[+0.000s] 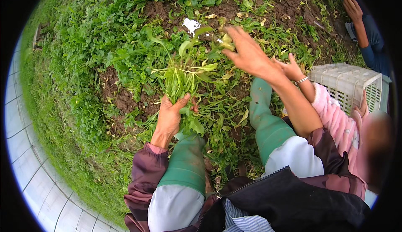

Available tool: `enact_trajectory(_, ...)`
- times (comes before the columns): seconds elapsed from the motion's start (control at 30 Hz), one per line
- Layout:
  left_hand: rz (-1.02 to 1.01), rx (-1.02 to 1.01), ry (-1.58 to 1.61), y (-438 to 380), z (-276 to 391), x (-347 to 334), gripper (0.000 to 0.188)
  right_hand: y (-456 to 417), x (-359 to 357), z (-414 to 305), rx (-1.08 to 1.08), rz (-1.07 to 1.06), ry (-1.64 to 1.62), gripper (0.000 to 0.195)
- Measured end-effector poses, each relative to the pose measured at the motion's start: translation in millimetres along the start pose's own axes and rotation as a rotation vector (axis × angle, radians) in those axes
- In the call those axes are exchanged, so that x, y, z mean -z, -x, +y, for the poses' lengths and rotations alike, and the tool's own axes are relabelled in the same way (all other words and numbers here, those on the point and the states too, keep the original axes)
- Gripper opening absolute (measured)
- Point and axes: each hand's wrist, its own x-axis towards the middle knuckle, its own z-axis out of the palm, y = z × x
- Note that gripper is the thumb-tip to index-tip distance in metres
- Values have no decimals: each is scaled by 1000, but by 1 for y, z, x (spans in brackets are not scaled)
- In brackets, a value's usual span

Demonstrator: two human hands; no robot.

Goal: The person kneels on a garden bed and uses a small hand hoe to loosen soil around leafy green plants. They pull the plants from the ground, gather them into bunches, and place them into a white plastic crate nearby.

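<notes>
Closed around a bunch of leafy green plants (179, 82), my left hand (169, 115) is above my green boot, with the stems and pale roots pointing away from me. To the right of the bunch, my right hand (248, 53) is raised with its fingers apart. Blurred yellowish leaves (227, 42) are at its fingertips; whether it grips them cannot be told. Beneath both hands lie loose greens (220, 112) on brown soil. A white patch (191, 25) shows on the ground beyond them.
At the right, a person in a pink fleece sleeve (329, 106) reaches in beside my right forearm, near a white plastic crate (342, 78). Another person's hand (352, 8) holds greens at the upper right. Dense low plants (84, 59) grow at the left, beside pale paving tiles (40, 181).
</notes>
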Motion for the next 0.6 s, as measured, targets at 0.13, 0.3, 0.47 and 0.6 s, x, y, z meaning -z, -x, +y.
enact_trajectory(0.13, 34, -5, -48, 2, -1, 5, 13, 3, 0, -37, 233, 17, -172, 45)
enact_trajectory(0.3, -13, -44, -63, 3, 0, -1, 18, 13, -14, -56, 410, -41, -118, 35)
enact_trajectory(0.47, -17, -33, -52, 6, -4, 6, 18, 3, -1, -53, 201, 126, -261, 10)
enact_trajectory(0.6, 24, -21, 12, 12, -1, 10, 20, -3, 11, -52, 203, 153, -152, 19)
